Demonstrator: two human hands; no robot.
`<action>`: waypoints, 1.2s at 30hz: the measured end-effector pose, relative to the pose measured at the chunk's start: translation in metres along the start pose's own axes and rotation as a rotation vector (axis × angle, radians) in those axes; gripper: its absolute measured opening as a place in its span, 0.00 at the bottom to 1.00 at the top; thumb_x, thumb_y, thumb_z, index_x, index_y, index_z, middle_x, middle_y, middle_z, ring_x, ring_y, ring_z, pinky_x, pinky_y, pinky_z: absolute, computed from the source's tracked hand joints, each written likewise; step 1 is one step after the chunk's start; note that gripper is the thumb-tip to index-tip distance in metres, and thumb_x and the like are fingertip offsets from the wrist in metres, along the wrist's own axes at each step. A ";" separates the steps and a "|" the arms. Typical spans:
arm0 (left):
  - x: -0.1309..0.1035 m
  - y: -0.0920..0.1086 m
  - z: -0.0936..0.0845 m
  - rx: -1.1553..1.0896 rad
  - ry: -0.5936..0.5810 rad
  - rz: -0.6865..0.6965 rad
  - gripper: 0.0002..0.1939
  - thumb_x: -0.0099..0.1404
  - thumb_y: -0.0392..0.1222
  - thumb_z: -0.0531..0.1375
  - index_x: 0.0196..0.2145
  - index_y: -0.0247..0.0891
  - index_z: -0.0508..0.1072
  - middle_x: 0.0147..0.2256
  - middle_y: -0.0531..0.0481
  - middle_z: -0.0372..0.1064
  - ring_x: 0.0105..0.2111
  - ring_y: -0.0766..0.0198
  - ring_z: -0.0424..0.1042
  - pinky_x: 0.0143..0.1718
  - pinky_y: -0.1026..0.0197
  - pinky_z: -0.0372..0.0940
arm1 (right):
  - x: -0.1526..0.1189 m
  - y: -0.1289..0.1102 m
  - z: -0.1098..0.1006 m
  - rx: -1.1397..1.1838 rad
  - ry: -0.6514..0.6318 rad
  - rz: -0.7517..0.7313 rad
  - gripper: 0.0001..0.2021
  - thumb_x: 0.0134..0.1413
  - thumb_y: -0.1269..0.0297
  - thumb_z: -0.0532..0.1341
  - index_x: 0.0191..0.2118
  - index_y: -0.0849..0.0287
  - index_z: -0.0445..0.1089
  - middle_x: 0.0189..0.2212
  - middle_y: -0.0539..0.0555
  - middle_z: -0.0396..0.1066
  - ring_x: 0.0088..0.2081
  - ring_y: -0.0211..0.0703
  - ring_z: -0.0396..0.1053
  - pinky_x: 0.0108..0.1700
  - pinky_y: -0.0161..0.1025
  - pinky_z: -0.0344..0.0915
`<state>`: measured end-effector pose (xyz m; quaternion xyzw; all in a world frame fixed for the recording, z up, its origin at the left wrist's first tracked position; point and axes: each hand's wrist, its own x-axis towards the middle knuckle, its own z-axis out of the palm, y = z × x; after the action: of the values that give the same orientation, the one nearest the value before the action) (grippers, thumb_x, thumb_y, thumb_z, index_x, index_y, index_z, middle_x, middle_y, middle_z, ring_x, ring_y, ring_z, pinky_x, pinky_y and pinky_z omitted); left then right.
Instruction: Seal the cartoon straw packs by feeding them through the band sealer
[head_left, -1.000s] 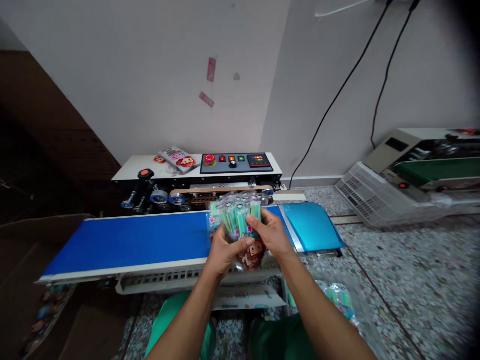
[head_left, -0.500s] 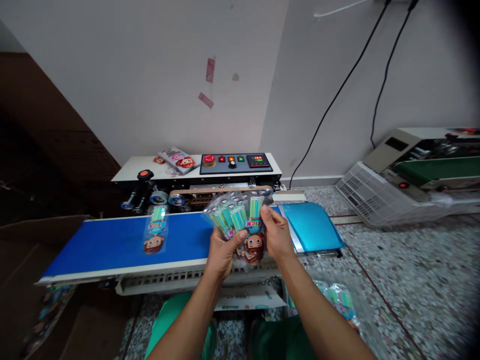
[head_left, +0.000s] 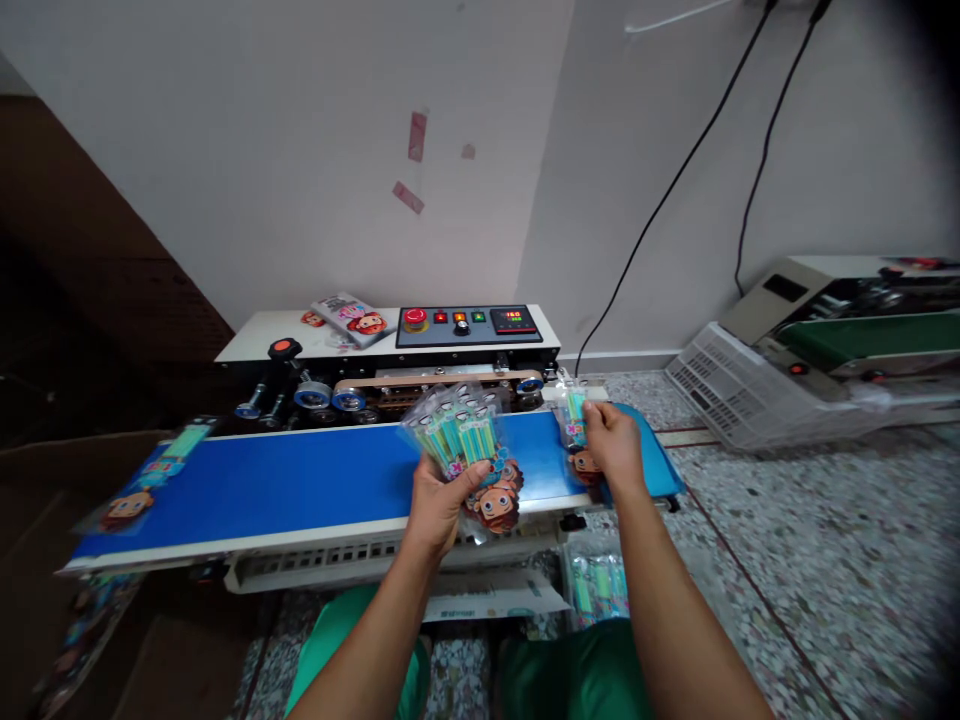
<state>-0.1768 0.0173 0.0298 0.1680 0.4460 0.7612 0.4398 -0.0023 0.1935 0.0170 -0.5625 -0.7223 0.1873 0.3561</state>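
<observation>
My left hand (head_left: 442,500) is closed round a fanned stack of clear plastic packets (head_left: 465,440), each with green and yellow sticks and a cartoon face. It holds them above the blue conveyor belt (head_left: 300,490) of a sealing machine. Farther right, my right hand (head_left: 615,445) pinches a single packet (head_left: 576,430) by its edge, upright at the belt's right end, close to the sealing band (head_left: 442,380). Another packet (head_left: 154,475) lies tilted at the belt's left end, partly over the edge.
The machine's control panel (head_left: 469,325) has a red stop button and lit digits. Printed pouches (head_left: 352,318) lie on its top. A cardboard box (head_left: 172,640) stands below left. More packets (head_left: 598,585) lie in a bag below right. A white crate (head_left: 742,390) stands beside a second machine (head_left: 877,330).
My right hand has drawn one packet off the stack and moved it right to the belt's end. The packet on the belt has travelled left to the far end.
</observation>
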 end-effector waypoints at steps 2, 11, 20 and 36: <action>0.000 -0.001 0.000 0.011 0.007 -0.011 0.34 0.44 0.36 0.71 0.49 0.39 0.67 0.38 0.48 0.76 0.36 0.58 0.76 0.44 0.54 0.68 | 0.004 0.002 0.006 -0.139 -0.020 0.017 0.18 0.58 0.56 0.50 0.33 0.62 0.72 0.27 0.59 0.73 0.29 0.45 0.66 0.31 0.37 0.53; -0.001 -0.001 0.001 0.038 -0.002 -0.019 0.32 0.44 0.36 0.71 0.48 0.38 0.68 0.38 0.48 0.76 0.36 0.58 0.76 0.43 0.55 0.68 | -0.004 -0.030 0.034 -0.130 -0.085 -0.117 0.18 0.59 0.56 0.50 0.45 0.64 0.69 0.31 0.60 0.73 0.32 0.47 0.68 0.35 0.39 0.57; -0.001 0.001 0.003 -0.014 -0.021 0.009 0.33 0.46 0.35 0.71 0.50 0.36 0.66 0.40 0.46 0.76 0.37 0.58 0.75 0.43 0.55 0.69 | -0.049 -0.086 0.020 0.763 -0.488 -0.093 0.14 0.53 0.52 0.59 0.39 0.55 0.75 0.35 0.51 0.75 0.37 0.43 0.69 0.41 0.39 0.64; 0.001 0.000 -0.002 0.015 -0.003 0.014 0.31 0.46 0.34 0.70 0.48 0.36 0.67 0.38 0.47 0.75 0.35 0.60 0.75 0.42 0.56 0.68 | -0.008 -0.018 -0.005 0.088 0.016 -0.073 0.16 0.61 0.55 0.48 0.33 0.59 0.66 0.22 0.49 0.63 0.25 0.39 0.59 0.29 0.35 0.52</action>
<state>-0.1784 0.0176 0.0284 0.1755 0.4497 0.7608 0.4338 -0.0104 0.1803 0.0304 -0.5210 -0.7305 0.2011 0.3930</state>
